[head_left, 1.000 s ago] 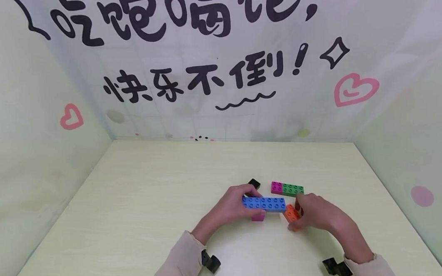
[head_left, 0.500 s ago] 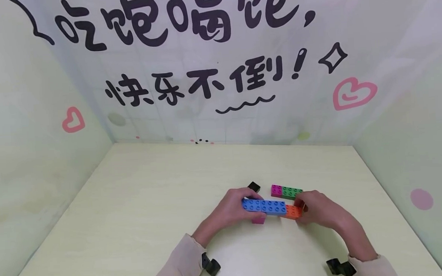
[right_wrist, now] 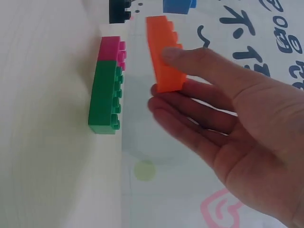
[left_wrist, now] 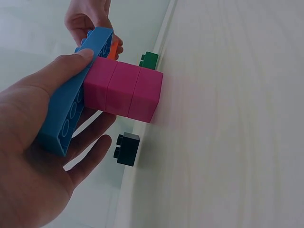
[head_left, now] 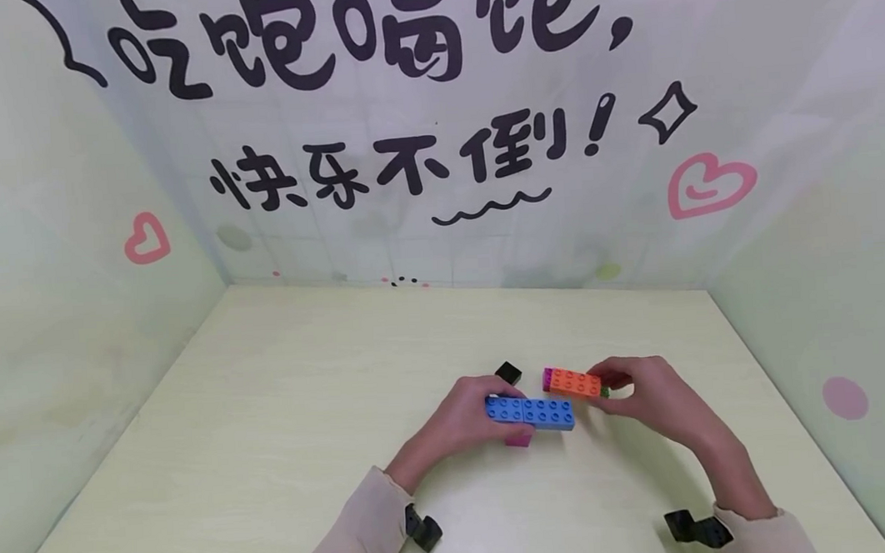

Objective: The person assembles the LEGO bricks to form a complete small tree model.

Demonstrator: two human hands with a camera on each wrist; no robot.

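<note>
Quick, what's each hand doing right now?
Left hand: holding the blue bricks, with pink bricks underneath.
Right hand: pinching the orange brick between thumb and fingers.

In the head view, the left forearm [head_left: 361,515] slants up from the bottom edge to the left hand [head_left: 470,409], which grips with thumb and fingers just below the middle of the frame. The right forearm [head_left: 730,470] rises from the lower right, leaning left; the right hand [head_left: 644,391] pinches, thumb and fingers pointing left. In the left wrist view, the left palm fills the lower left, its thumb stretched toward the upper right.
</note>
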